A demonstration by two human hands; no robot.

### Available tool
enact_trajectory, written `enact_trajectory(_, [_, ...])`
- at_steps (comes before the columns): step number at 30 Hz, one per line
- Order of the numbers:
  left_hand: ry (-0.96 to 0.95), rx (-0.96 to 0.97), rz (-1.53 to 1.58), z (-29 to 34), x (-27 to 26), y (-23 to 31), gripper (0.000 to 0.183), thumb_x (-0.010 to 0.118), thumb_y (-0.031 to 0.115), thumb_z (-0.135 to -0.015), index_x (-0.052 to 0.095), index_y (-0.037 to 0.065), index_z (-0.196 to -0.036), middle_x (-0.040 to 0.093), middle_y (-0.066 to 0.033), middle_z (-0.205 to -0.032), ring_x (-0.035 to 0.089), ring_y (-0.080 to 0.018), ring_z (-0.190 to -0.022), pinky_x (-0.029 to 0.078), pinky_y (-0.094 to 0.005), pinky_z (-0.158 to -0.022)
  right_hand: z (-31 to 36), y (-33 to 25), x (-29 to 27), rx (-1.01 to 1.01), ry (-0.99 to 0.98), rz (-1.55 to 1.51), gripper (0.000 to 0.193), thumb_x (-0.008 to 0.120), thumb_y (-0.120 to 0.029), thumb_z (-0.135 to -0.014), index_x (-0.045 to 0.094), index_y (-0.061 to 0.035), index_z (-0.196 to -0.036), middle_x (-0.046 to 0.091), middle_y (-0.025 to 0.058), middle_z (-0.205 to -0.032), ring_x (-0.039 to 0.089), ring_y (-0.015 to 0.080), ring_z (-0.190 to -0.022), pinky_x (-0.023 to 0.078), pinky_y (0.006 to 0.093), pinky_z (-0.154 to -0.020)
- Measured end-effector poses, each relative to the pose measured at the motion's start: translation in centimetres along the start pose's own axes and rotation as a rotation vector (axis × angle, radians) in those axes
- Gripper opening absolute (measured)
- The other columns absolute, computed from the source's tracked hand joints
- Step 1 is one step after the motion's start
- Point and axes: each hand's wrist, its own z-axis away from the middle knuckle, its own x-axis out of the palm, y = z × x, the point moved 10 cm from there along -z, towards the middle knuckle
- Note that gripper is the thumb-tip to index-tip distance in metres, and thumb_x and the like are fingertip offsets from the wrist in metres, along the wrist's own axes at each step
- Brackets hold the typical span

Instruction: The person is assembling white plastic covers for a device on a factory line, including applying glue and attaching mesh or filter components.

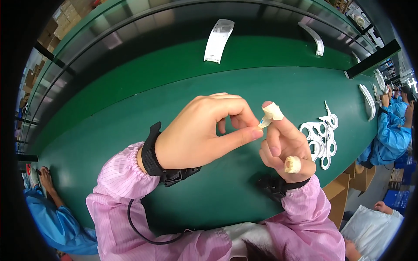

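Observation:
My left hand [196, 126] is closed in a pinch, thumb against forefinger, on the loose end of a pale strip of tape [273, 112]. That tape is wrapped round the forefinger tip of my right hand [287, 141]. The right forefinger points up, the thumb stands apart, and the other fingers are partly curled with nothing seen in them. A second tape wrap [292, 165] covers the right thumb tip. Both hands are above the green table [217, 191]. To the right of my right hand lies a cluster of white plastic ring-shaped parts [322, 137].
A curved white plastic piece [219, 42] rests at the back; another [314, 39] is farther right. More white curved pieces [368, 102] lie by the right edge. Co-workers in blue sit left [56, 222] and right [389, 135]. A black cable [129, 217] runs along my left sleeve.

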Motion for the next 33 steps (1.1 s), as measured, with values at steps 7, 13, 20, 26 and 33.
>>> enact_trajectory(7, [0.004, -0.021, 0.001, 0.3, 0.4, 0.4, 0.007, 0.074, 0.009, -0.090, 0.070, 0.004, -0.089, 0.068, -0.0050, -0.085, 0.059, -0.0131, -0.065, 0.047, -0.0270, -0.062, 0.1, 0.0, 0.0, 0.035, -0.026, -0.003, 0.097, 0.065, -0.015, -0.076, 0.017, 0.0097, -0.157, 0.050, 0.0028, -0.092, 0.042, 0.0072, -0.062, 0.035, 0.0207, -0.055])
enact_trajectory(13, [-0.004, 0.013, 0.004, 0.9, 0.7, 0.7, 0.008, 0.075, 0.008, -0.089, 0.069, 0.003, -0.088, 0.067, -0.0053, -0.084, 0.060, -0.0138, -0.065, 0.047, -0.0269, -0.058, 0.2, 0.5, 0.6, 0.122, -0.146, -0.215, 0.111, 0.069, -0.036, -0.077, 0.009, 0.0138, -0.156, 0.049, 0.0017, -0.093, 0.041, 0.0066, -0.056, 0.034, 0.0208, -0.050])
enact_trajectory(20, [-0.022, -0.019, 0.023, 0.0, 1.0, 0.6, 0.009, 0.075, 0.008, -0.089, 0.068, 0.003, -0.088, 0.067, -0.0055, -0.084, 0.060, -0.0141, -0.065, 0.047, -0.0267, -0.057, 0.1, -0.2, 0.6, 0.171, -0.180, -0.204, 0.122, 0.077, -0.047, -0.083, -0.002, 0.0095, -0.157, 0.049, 0.0004, -0.091, 0.045, 0.0082, -0.055, 0.037, 0.0252, -0.050])
enact_trajectory(26, [0.016, 0.031, 0.008, -0.2, 0.6, 0.4, 0.009, 0.075, 0.007, -0.089, 0.068, 0.003, -0.087, 0.065, -0.0041, -0.077, 0.059, -0.0113, -0.060, 0.045, -0.0256, -0.055, -0.1, -0.1, -0.7, 0.163, 0.010, 0.097, 0.105, 0.074, -0.036, -0.082, 0.016, 0.0121, -0.155, 0.049, 0.0002, -0.088, 0.043, 0.0076, -0.058, 0.037, 0.0244, -0.055])
enact_trajectory(33, [0.204, 0.359, -0.625, 0.9, 3.2, 1.9, 0.019, 0.071, 0.026, -0.082, 0.067, 0.009, -0.088, 0.065, -0.0030, -0.082, 0.067, -0.0210, -0.070, 0.053, -0.0325, -0.060, 2.4, -0.9, -4.1, -0.065, 0.298, 1.091, 0.055, 0.073, -0.017, -0.088, 0.057, 0.0127, -0.131, 0.065, 0.0204, -0.127, 0.063, 0.0280, -0.117, 0.047, 0.0376, -0.100])
